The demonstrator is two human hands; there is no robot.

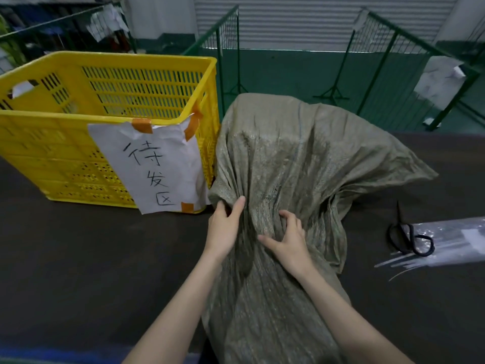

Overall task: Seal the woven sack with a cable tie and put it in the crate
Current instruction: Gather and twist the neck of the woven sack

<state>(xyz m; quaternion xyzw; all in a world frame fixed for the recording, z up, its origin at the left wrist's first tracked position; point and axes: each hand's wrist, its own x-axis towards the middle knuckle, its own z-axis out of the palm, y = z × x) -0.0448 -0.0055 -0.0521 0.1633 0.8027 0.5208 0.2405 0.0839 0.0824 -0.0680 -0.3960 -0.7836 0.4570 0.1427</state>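
A grey-green woven sack (288, 153) lies on the dark table, its bulging body at the far end and its loose mouth end trailing toward me. My left hand (225, 227) and my right hand (288, 240) squeeze the sack's cloth together at its narrow neck from both sides, fingers curled into the folds. A yellow slotted crate (65, 143) stands to the left of the sack and touches it, with a white paper label (152, 166) taped on its front. White cable ties (420, 258) lie in a clear plastic bag at the right.
Black scissors (409, 237) lie on the bag of cable ties at the right. Green wire fence panels (228, 48) stand behind the table, before a grey roller door. The dark table (78, 258) stretches left and right of the sack.
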